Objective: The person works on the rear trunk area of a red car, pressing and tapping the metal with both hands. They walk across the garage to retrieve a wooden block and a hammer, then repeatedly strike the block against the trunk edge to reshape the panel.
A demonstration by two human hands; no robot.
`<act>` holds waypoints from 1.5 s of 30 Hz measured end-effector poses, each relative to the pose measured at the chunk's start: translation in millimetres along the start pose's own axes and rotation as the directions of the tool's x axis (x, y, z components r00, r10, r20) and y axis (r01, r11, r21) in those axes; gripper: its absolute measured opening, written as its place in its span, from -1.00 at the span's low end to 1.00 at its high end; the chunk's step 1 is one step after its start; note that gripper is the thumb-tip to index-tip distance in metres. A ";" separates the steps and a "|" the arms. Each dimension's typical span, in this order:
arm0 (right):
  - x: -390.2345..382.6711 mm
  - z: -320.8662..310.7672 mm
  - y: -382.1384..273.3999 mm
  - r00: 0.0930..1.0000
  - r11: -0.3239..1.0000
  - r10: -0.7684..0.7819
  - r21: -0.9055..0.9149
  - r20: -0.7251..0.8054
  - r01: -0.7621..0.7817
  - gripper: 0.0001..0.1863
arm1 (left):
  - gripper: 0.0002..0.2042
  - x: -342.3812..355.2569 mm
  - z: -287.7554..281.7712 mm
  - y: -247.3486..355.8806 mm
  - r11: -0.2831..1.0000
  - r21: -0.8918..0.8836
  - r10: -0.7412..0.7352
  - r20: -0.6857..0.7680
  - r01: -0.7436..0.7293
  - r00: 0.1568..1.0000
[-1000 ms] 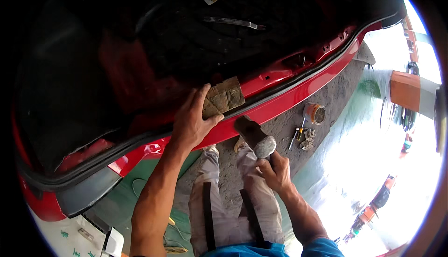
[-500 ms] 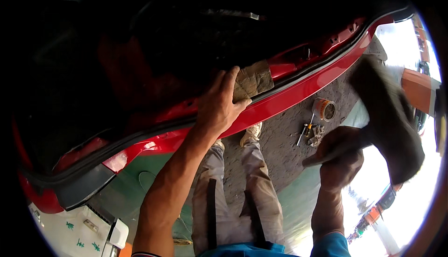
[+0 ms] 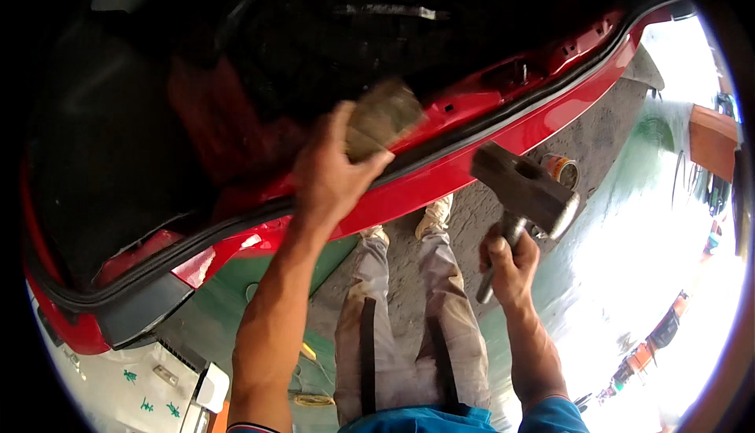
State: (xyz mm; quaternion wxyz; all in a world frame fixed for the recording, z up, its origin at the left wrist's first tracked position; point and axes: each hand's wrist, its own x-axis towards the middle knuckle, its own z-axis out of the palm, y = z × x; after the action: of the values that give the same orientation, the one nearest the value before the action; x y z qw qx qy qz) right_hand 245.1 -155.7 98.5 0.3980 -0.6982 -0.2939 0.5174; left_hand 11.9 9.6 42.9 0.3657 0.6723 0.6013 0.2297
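Note:
My left hand (image 3: 329,169) is closed on a worn, brownish block, apparently wooden (image 3: 384,118). It holds the block tilted above the inner edge of a red car's open trunk (image 3: 464,169); motion blurs both. To the right, my right hand (image 3: 513,266) grips the short handle of a heavy steel hammer (image 3: 525,189). The hammer's thick head is raised just outside the red sill, apart from the block. A black rubber seal (image 3: 440,150) runs along the trunk opening.
Beyond the seal lies the dark trunk interior (image 3: 314,47). A tin can (image 3: 561,171) stands on the floor, partly behind the hammer. My legs (image 3: 409,331) are below the sill. A white vehicle (image 3: 134,382) is at lower left, and an orange-brown panel (image 3: 712,142) at far right.
My left hand has lifted the block off the sill edge and moved it left. The hammer has come left and inward from the far right, and its head now shows clearly.

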 end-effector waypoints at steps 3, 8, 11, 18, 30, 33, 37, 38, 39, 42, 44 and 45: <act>-21.6 -25.1 28.9 0.997 0.994 0.059 -0.084 -0.056 -0.064 -0.55 | -0.32 -12.3 -44.4 -30.9 0.970 -0.137 -0.211 -0.087 0.198 0.974; -45.7 -31.8 57.4 0.978 0.979 0.170 -0.095 -0.121 -0.182 -0.57 | -0.33 -26.3 -98.9 -53.4 0.885 -0.409 -0.311 -0.165 0.222 0.936; -55.3 -28.7 65.3 0.976 0.972 0.201 -0.107 -0.079 -0.209 -0.61 | -0.32 -28.1 -110.8 -50.3 0.868 -0.445 -0.335 -0.199 0.220 0.921; -66.2 -23.2 64.5 0.970 0.951 0.244 -0.200 0.023 -0.234 -0.67 | -0.40 -19.7 -120.7 -40.5 0.913 -0.327 -0.328 -0.228 0.245 0.917; -56.4 10.7 44.8 0.970 0.929 0.193 -0.344 0.145 -0.133 -0.61 | -0.24 -22.7 -101.4 -49.2 0.957 -0.110 -0.266 0.034 0.268 0.963; -41.3 25.5 35.9 0.979 0.943 0.132 -0.324 0.154 -0.076 -0.61 | -0.25 -28.1 -87.0 -50.5 0.986 -0.010 -0.165 0.056 0.165 0.985; -23.7 50.1 19.8 0.983 0.956 0.063 -0.295 0.173 -0.009 -0.66 | -0.28 -33.3 -77.9 -51.2 0.998 -0.061 -0.007 0.136 0.015 0.991; -19.6 54.7 16.1 0.983 0.957 0.048 -0.291 0.179 0.006 -0.67 | -0.28 -34.7 -77.6 -50.9 0.996 -0.087 0.028 0.148 -0.015 0.989; -15.0 59.4 11.6 0.981 0.951 0.034 -0.309 0.193 0.028 -0.63 | -0.28 -35.3 -77.8 -51.6 0.995 -0.093 0.037 0.141 -0.024 0.989; -6.1 73.0 5.6 0.978 0.956 -0.064 -0.269 0.197 0.116 -0.55 | -0.29 -31.7 -83.3 -57.8 0.993 -0.080 0.103 0.155 -0.092 0.983; -0.1 83.7 -11.0 0.974 0.952 -0.098 -0.265 0.206 0.152 -0.43 | -0.29 -28.1 -86.4 -62.8 0.992 -0.049 0.121 0.153 -0.115 0.981; 2.9 86.7 -17.2 0.970 0.957 -0.111 -0.241 0.217 0.164 -0.41 | -0.29 -27.3 -87.2 -65.6 0.992 -0.033 0.128 0.154 -0.124 0.980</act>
State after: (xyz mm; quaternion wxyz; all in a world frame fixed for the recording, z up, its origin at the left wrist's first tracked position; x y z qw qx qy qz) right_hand 163.0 -122.8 99.1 0.3075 -0.6657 -0.4453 0.5138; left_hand -100.1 2.4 50.7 0.4043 0.7205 0.5243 0.2062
